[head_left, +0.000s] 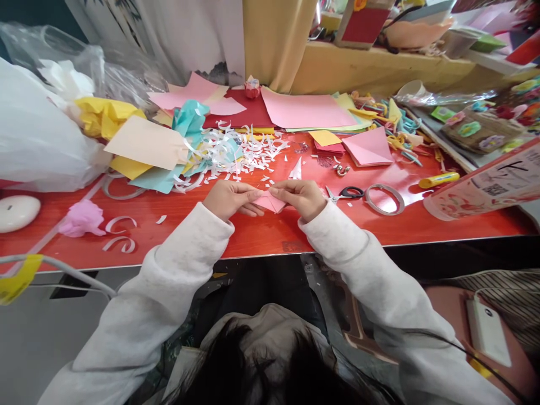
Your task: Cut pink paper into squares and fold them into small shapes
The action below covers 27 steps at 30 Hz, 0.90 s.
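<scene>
A small folded piece of pink paper (pixel 273 204) is held up between my two hands, a little above the red table. My left hand (pixel 230 198) pinches its left side between thumb and fingers. On the other side, my right hand (pixel 300 197) grips the upper right edge the same way. Crease lines run across the paper's face. Beyond my right hand stands a small white paper cone (pixel 296 170). Scissors (pixel 346 193) with black handles and a roll of clear tape (pixel 385 199) lie to the right of that hand.
White paper shreds (pixel 236 152) and coloured sheets are heaped behind my left hand. A pink sheet stack (pixel 307 109) lies at the back. On the right stand a printed cup (pixel 485 180) and a yellow marker (pixel 439 180). Crumpled pink paper (pixel 83 218) rests at left on the red table (pixel 169 239).
</scene>
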Each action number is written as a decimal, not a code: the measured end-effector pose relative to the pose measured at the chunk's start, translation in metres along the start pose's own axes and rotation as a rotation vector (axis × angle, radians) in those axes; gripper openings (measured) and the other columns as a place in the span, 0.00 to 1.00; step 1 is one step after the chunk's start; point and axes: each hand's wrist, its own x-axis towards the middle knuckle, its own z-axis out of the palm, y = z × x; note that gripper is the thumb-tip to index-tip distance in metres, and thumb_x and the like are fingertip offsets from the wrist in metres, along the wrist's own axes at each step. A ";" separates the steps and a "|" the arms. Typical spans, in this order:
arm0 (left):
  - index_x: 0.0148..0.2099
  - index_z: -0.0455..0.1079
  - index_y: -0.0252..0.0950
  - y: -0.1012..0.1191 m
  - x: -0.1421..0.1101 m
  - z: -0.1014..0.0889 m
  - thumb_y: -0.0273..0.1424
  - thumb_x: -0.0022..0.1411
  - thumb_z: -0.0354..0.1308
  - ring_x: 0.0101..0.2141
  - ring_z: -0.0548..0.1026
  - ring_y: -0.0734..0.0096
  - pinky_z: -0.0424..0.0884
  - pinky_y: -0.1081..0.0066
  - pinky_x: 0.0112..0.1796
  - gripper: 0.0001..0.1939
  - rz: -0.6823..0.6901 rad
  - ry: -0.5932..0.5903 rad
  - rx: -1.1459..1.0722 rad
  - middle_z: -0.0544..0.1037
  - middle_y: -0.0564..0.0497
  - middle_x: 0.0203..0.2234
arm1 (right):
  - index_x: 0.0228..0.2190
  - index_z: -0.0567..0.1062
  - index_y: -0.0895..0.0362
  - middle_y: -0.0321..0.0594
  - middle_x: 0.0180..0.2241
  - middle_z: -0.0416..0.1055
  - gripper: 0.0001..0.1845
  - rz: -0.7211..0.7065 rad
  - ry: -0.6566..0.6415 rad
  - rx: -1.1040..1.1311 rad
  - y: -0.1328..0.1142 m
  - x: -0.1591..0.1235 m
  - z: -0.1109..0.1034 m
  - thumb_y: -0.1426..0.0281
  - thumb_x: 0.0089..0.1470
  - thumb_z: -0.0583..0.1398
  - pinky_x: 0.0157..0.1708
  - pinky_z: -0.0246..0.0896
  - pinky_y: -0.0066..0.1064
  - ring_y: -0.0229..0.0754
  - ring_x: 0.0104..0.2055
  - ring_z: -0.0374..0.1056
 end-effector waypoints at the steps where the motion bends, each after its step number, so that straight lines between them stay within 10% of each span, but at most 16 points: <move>1: 0.30 0.72 0.31 0.000 0.000 0.000 0.33 0.44 0.63 0.22 0.76 0.71 0.73 0.76 0.24 0.10 0.004 0.005 -0.001 0.77 0.51 0.19 | 0.26 0.75 0.60 0.35 0.20 0.69 0.13 0.003 -0.005 0.007 0.000 0.000 0.000 0.63 0.40 0.61 0.22 0.63 0.28 0.34 0.21 0.63; 16: 0.27 0.67 0.30 0.007 -0.002 0.001 0.47 0.50 0.53 0.19 0.74 0.71 0.71 0.73 0.22 0.21 0.017 0.218 0.088 0.75 0.47 0.19 | 0.25 0.75 0.60 0.38 0.22 0.70 0.14 -0.025 0.108 -0.107 0.007 0.004 -0.006 0.61 0.39 0.62 0.24 0.62 0.30 0.36 0.24 0.64; 27: 0.25 0.66 0.31 0.001 -0.001 0.000 0.38 0.48 0.60 0.17 0.72 0.75 0.71 0.73 0.21 0.14 0.079 0.191 0.115 0.73 0.51 0.16 | 0.25 0.75 0.61 0.39 0.23 0.71 0.13 -0.038 0.089 -0.124 0.002 0.001 -0.003 0.63 0.39 0.62 0.26 0.65 0.31 0.37 0.25 0.65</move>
